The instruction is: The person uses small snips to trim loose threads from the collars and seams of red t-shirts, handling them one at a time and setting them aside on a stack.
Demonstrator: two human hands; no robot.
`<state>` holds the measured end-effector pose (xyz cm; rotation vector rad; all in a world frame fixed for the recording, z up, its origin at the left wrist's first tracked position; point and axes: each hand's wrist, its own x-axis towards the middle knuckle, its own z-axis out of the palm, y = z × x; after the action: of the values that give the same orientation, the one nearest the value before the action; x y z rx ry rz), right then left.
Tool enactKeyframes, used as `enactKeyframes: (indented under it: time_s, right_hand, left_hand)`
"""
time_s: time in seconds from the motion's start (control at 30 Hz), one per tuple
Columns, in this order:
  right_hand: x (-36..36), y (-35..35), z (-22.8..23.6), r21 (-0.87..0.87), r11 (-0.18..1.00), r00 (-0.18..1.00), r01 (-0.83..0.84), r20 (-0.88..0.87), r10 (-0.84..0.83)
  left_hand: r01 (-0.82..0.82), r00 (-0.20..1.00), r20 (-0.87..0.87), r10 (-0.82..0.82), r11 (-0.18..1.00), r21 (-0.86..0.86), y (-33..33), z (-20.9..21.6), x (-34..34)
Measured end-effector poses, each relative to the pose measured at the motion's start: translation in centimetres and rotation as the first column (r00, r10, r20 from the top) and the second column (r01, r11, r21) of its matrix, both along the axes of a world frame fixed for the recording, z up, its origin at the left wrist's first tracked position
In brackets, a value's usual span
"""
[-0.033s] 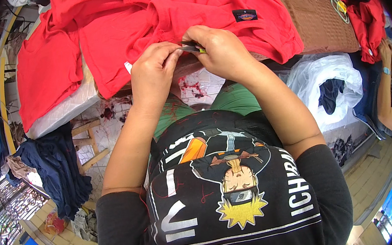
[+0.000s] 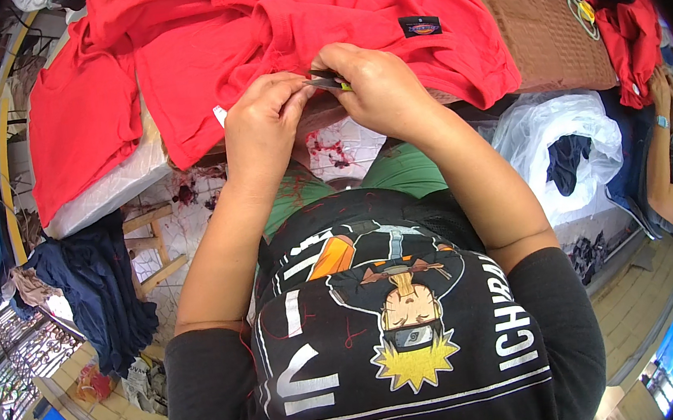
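A red garment with a small black label lies spread in front of me, over the near edge of the work surface. My right hand is wrapped round thread snips, with dark metal blades and a bit of yellow at the grip. Their blades point left, parted, close to the fingertips of my left hand. Thumb and forefinger of that left hand are pinched together by the garment's edge; what lies between them is too small to make out. A white tag sticks out beside the left hand.
Brown cardboard lies under the cloth at right. A clear plastic bag with dark cloth stands right of my knees. Dark blue cloth hangs at left, near a wooden frame. Another person's arm shows at far right.
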<state>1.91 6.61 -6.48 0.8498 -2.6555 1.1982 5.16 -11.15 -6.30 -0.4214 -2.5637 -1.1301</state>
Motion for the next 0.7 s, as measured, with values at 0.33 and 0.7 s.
enactKeyframes:
  time_s: [0.33,0.7]
  right_hand:
    - [-0.4,0.0,1.4,-0.080,0.991,0.986,-0.103,0.120,0.113]
    - [-1.4,1.8,0.6,-0.160,0.976,0.954,-0.146,0.236,0.182]
  left_hand:
    - [0.006,0.993,0.120,-0.003,1.000,-0.025,-0.6,0.6,-0.6]
    - [0.073,0.952,0.297,-0.072,0.997,0.008,-1.9,1.1,-2.1]
